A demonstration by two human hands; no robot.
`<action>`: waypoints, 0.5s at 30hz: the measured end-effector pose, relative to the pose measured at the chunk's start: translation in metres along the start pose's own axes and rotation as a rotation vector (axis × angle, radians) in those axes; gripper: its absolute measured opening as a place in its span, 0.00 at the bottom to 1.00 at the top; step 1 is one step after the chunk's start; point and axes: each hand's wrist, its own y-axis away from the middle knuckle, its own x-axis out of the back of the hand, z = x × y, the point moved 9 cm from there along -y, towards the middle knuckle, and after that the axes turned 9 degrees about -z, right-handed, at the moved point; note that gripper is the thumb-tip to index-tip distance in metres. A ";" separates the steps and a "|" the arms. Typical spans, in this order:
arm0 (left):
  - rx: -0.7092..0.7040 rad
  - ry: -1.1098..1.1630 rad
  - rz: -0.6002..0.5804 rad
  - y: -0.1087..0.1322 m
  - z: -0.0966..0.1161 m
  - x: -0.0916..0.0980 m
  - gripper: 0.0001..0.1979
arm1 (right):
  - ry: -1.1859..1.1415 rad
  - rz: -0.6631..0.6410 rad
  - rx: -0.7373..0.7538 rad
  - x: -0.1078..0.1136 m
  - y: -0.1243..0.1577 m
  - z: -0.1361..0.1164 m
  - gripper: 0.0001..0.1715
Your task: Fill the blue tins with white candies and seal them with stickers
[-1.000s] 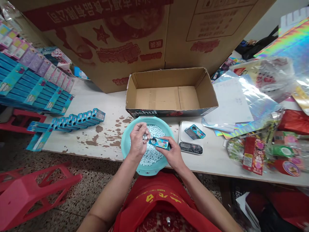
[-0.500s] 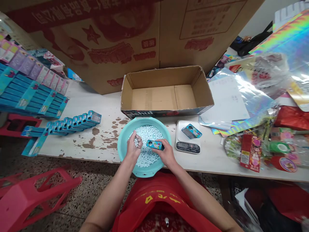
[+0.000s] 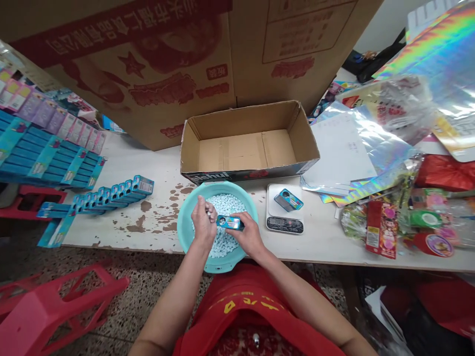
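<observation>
A turquoise basin (image 3: pixel 183 222) full of small pale-blue candies (image 3: pixel 230 201) stands at the table's front edge. Over its left side my left hand (image 3: pixel 203 222) is curled around several of the candies, which show between the fingers. My right hand (image 3: pixel 251 236) grips a small blue candy box (image 3: pixel 227 222) by its right end, above the candies. The box's left end, with a dark round patch, is close beside my left fingers; I cannot tell whether they touch. Another blue candy box (image 3: pixel 288 200) lies on a white scale (image 3: pixel 270 201) to the right.
An open cardboard box (image 3: pixel 245 151) sits behind the basin, against a large carton (image 3: pixel 237 54). Blue boxes (image 3: pixel 143 185) stand in a row at left, near stacked packs (image 3: pixel 44 153). Papers (image 3: pixel 341 153) and wrapped goods (image 3: pixel 382 230) cover the right. A red stool (image 3: pixel 40 301) is below left.
My right hand has brought the blue candy box left, up to my left hand. My left hand has turned more upright, still curled around candies. The view has shifted slightly.
</observation>
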 end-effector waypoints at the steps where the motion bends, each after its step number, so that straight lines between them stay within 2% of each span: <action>1: 0.055 0.048 0.008 -0.004 -0.004 0.005 0.22 | -0.038 0.006 0.004 0.005 0.003 -0.003 0.18; 3: 0.216 0.026 0.046 -0.010 -0.020 0.017 0.19 | -0.120 0.017 0.014 0.020 0.014 -0.009 0.19; 5: 0.407 -0.110 0.058 -0.011 -0.041 0.024 0.15 | -0.192 0.049 0.010 0.040 0.030 -0.013 0.20; 7: 0.552 -0.237 -0.023 -0.008 -0.063 0.012 0.13 | -0.236 0.118 -0.023 0.067 0.051 -0.012 0.21; 9: 0.569 -0.261 -0.170 -0.005 -0.081 -0.023 0.15 | -0.251 0.212 -0.078 0.095 0.075 -0.003 0.20; 11: 0.504 -0.208 -0.290 -0.005 -0.094 -0.072 0.19 | -0.242 0.310 -0.141 0.122 0.097 0.010 0.19; 13: 0.405 -0.113 -0.306 -0.009 -0.105 -0.118 0.24 | -0.216 0.415 -0.200 0.146 0.117 0.025 0.20; 15: 0.309 -0.060 -0.262 -0.016 -0.117 -0.152 0.27 | -0.181 0.528 -0.260 0.166 0.135 0.041 0.22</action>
